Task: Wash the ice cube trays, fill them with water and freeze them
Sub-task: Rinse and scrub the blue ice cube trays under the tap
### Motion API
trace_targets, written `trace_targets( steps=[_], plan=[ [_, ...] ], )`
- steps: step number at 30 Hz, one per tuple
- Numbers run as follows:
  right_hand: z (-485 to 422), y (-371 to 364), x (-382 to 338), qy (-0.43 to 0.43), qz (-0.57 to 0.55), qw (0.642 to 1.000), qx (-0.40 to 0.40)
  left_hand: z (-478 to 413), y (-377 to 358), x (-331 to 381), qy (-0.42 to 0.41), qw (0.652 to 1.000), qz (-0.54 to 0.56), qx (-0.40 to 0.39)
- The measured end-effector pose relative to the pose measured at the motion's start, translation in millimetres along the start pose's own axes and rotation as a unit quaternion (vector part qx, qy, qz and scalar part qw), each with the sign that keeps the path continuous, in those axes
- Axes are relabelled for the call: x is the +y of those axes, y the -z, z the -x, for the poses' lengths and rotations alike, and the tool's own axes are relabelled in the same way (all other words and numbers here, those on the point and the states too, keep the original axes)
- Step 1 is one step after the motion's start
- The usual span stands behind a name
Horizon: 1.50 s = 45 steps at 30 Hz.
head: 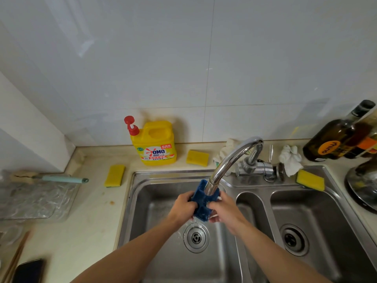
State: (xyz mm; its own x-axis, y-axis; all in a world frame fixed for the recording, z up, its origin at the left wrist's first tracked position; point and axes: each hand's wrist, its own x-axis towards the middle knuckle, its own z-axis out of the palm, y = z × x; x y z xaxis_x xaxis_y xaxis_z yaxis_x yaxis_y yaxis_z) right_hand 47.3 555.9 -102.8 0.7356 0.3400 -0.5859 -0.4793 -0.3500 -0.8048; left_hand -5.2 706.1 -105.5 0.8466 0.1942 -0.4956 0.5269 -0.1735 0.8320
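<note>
While hands (182,209) (225,213) grip tray (201,203) — spout (212,184) crowds its edge.

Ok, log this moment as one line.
stage: washing | left hand: grips blue ice cube tray | right hand: grips same tray | faucet: spout above tray | sink basin: water splashing near drain

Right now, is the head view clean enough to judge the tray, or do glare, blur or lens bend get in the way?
Head view: the blue ice cube tray is sharp, though the faucet spout, left hand and right hand cover part of it; glare streaks the spout; wide-angle bend tilts the bottles at the right edge; light is soft, shadows faint.
</note>
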Motion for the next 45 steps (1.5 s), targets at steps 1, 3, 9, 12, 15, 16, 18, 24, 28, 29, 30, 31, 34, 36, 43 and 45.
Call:
trace_targets(
  steps=[1,3,9,12,15,16,18,24,28,29,30,31,34,36,43,45],
  plan=[
    [-0.1,-1.5,0.4,0.004,0.000,1.000,0.003,0.1,0.2,0.5,-0.004,1.000,0.000,-0.011],
    [-1.7,-3.6,2.2,0.010,0.006,1.000,0.018,0.1,-0.4,2.8,-0.008,0.999,-0.005,-0.031],
    [-12.0,-4.4,10.2,-0.021,-0.042,0.995,0.093,-0.9,-6.5,5.1,0.023,0.997,0.072,-0.001],
    [-18.1,-4.6,12.8,-0.047,-0.115,0.986,0.115,-1.9,-10.8,3.6,0.066,0.981,0.184,0.003],
    [-18.5,-6.2,13.2,-0.078,-0.173,0.977,0.099,-1.3,-14.0,0.7,0.072,0.970,0.230,-0.006],
    [-17.8,-6.4,13.0,-0.080,-0.180,0.976,0.089,-2.0,-13.0,-0.5,0.063,0.971,0.232,-0.004],
    [-14.8,-6.4,10.4,-0.073,-0.192,0.977,0.064,-4.1,-9.2,-3.1,0.047,0.974,0.222,-0.008],
    [-9.8,-3.2,1.7,-0.085,-0.198,0.976,0.031,-7.5,1.1,-6.0,0.016,0.989,0.148,0.004],
    [-9.8,6.7,5.3,-0.085,-0.195,0.976,0.041,-9.0,10.4,-5.6,-0.013,0.996,0.089,-0.001],
    [-9.1,9.0,5.3,-0.077,-0.179,0.980,0.040,-8.7,12.0,-6.8,-0.016,0.997,0.080,-0.005],
    [-8.3,10.3,5.2,-0.070,-0.151,0.985,0.036,-8.7,13.1,-8.0,-0.017,0.997,0.073,-0.008],
    [-6.8,10.4,4.9,-0.061,-0.116,0.991,0.032,-8.7,13.7,-9.0,-0.019,0.997,0.069,-0.008],
    [-2.4,6.1,2.9,-0.036,-0.017,0.999,0.035,-9.5,10.8,-10.1,-0.018,0.998,0.063,0.006],
    [-1.3,3.5,0.7,-0.015,0.016,0.998,0.053,-10.3,5.1,-10.6,-0.002,0.998,0.065,0.017],
    [2.3,4.3,-9.9,0.060,0.093,0.988,0.108,-15.0,-7.8,-13.7,0.036,0.993,0.105,-0.041],
    [4.2,7.1,-10.6,0.066,0.084,0.988,0.109,-16.5,-9.7,-12.8,0.054,0.991,0.114,-0.035]
  ],
)
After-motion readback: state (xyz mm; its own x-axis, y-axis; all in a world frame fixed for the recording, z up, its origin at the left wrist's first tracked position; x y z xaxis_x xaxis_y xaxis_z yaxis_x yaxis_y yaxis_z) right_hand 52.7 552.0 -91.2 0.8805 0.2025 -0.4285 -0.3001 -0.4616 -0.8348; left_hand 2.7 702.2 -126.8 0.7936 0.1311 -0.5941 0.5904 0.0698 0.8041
